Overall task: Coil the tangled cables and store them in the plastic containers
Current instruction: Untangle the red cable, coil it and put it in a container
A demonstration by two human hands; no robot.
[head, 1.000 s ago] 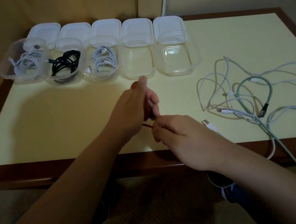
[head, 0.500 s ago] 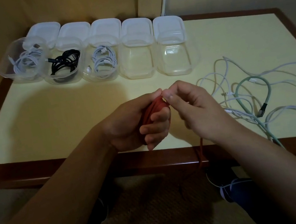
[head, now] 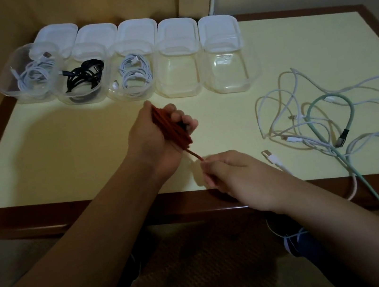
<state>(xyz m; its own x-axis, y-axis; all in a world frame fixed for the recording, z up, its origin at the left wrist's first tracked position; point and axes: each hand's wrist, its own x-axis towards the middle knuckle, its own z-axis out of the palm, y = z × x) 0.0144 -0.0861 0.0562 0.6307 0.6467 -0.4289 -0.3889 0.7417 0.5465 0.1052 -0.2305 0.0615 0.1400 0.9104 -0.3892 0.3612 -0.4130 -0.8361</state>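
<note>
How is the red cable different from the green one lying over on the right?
The red cable is wound in tight loops around the left hand, its free end pinched by the right hand; the green cable lies loose on the table, untouched. The red one is off the surface; the green one trails over the table's edge, tangled among white cables. Neither is in a container yet.

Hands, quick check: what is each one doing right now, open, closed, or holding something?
Left hand: closed around the coiled red cable.
Right hand: pinching the loose tail of that red cable, fingers curled.
</note>
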